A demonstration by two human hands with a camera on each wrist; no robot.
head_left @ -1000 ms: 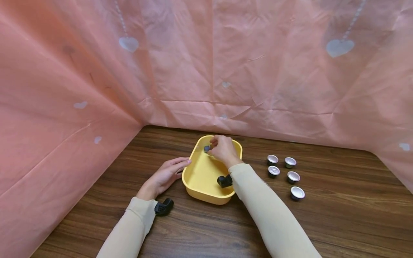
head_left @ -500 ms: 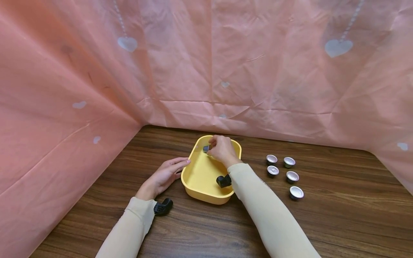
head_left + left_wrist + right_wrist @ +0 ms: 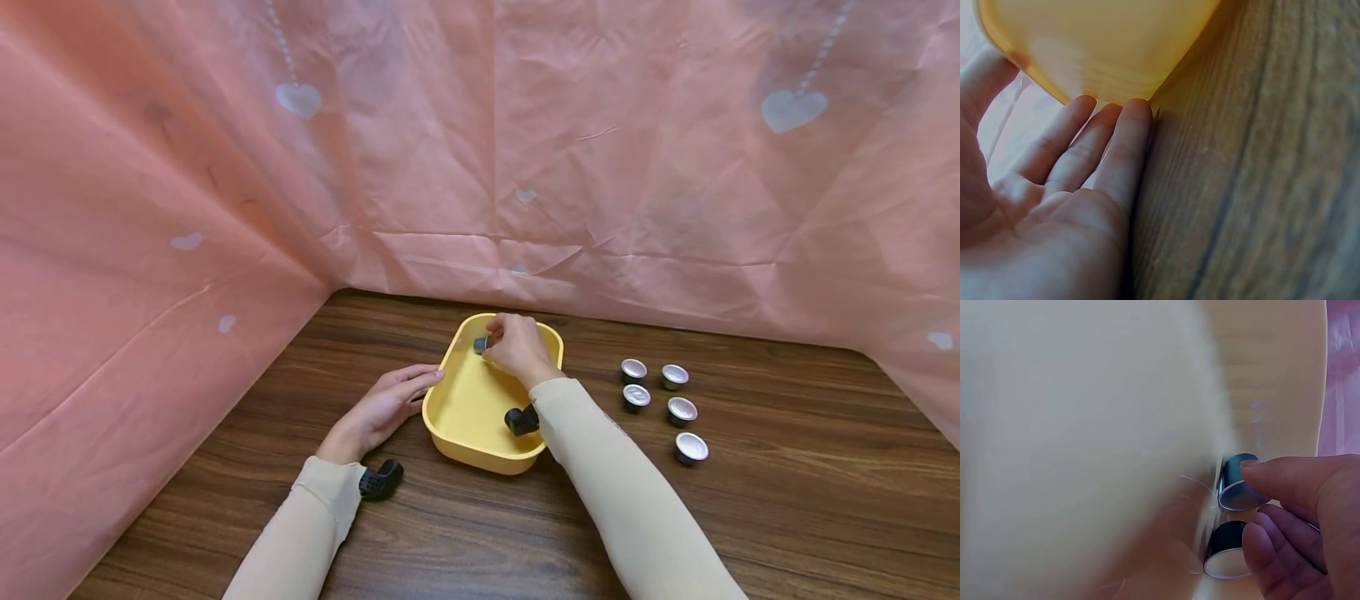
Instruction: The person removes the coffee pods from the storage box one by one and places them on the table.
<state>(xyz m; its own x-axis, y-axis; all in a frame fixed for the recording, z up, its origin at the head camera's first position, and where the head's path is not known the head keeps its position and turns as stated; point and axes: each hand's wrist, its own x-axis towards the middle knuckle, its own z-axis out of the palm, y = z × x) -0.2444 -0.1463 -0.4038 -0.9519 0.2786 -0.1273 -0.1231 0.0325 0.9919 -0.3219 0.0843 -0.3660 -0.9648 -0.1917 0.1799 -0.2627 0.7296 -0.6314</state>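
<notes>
A yellow tray (image 3: 480, 460) with rounded corners stands on the wooden table. My left hand (image 3: 390, 406) rests its extended fingers against the tray's left side; the left wrist view shows several fingertips (image 3: 1137, 111) at the yellow wall (image 3: 1116, 53). Inside the tray, at its far end, my right hand (image 3: 517, 346) has its thumb and fingers curled at small coffee capsules. A teal capsule (image 3: 1233, 470) is under the right thumb. Beside it lies a black capsule (image 3: 1225, 536), close to the other fingers. From the head, one blue-grey capsule (image 3: 479, 345) shows left of the fingertips.
Several more coffee capsules (image 3: 682, 410) stand lid up on the table right of the tray, in two loose columns. Pink cloth (image 3: 637, 208) with pale hearts hangs behind and at the left. A black wrist device (image 3: 381, 481) is on each wrist.
</notes>
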